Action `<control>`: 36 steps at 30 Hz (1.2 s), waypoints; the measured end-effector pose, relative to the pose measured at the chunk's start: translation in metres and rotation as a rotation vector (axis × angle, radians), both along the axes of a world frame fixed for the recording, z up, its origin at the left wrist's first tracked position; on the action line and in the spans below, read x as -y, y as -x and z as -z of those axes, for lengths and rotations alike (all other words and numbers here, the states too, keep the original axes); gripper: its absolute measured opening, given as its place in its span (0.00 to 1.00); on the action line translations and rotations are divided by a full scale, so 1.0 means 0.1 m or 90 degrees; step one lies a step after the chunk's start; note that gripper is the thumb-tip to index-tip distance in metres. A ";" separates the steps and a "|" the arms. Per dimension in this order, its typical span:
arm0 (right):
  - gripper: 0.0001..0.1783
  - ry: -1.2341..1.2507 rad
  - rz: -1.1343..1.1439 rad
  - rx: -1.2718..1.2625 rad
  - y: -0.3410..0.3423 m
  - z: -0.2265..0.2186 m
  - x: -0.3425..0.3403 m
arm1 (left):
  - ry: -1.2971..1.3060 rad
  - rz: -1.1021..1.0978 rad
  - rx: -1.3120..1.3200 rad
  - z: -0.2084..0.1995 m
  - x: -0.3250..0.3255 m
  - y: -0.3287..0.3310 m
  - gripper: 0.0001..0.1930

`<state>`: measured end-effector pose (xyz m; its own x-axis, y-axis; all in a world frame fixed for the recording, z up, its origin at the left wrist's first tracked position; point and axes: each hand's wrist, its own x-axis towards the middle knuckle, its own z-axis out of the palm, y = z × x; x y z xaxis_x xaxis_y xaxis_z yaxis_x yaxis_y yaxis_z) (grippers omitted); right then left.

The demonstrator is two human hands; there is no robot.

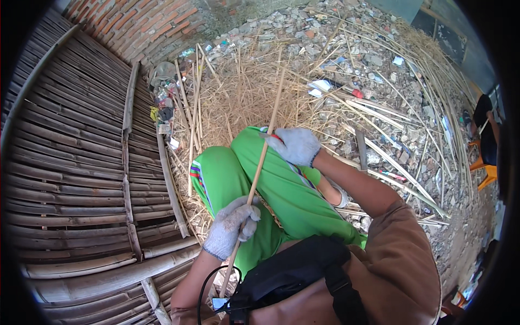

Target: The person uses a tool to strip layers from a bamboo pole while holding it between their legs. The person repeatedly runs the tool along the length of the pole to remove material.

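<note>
The left hand (234, 226) sits low, gloved fingers wrapped round a bamboo stick (258, 181) slanting across the green trousers (295, 192); the right hand (298, 145) reaches farther forward, fingers closed on a red tool (277, 137) at the stick.

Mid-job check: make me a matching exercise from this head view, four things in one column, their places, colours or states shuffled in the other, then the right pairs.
Things
1. left hand
2. right hand
3. chair
4. brick wall

Places, colours, states
A. orange, near the right edge of the picture
B. higher in the picture, by the right knee, holding a small red item
C. at the top, left of centre
D. gloved and closed around the lower part of the pale strip

Pairs: 1-D; 2-B; 3-A; 4-C
</note>
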<state>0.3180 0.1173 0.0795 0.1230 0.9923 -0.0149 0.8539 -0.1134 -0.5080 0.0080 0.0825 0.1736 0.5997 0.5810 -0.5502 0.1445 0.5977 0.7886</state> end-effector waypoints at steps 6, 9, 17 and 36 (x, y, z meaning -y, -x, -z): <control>0.36 -0.107 -0.061 -0.021 0.00 0.11 0.09 | 0.005 -0.011 -0.011 0.00 0.08 0.05 0.24; 0.34 -0.069 -0.066 -0.002 0.02 0.08 0.10 | -0.008 -0.014 -0.008 0.05 0.06 -0.06 0.24; 0.33 -0.057 -0.060 0.004 -0.01 0.25 0.02 | 0.008 -0.019 -0.016 0.00 0.09 -0.05 0.23; 0.35 -0.094 -0.094 0.072 -0.07 0.13 -0.16 | -0.083 -0.030 -0.110 -0.01 0.20 -0.07 0.21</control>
<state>0.3250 0.1336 0.0670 -0.0304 0.9901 0.1373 0.9079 0.0848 -0.4106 0.0145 0.0629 0.1749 0.4738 0.6792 -0.5605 0.2581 0.5014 0.8258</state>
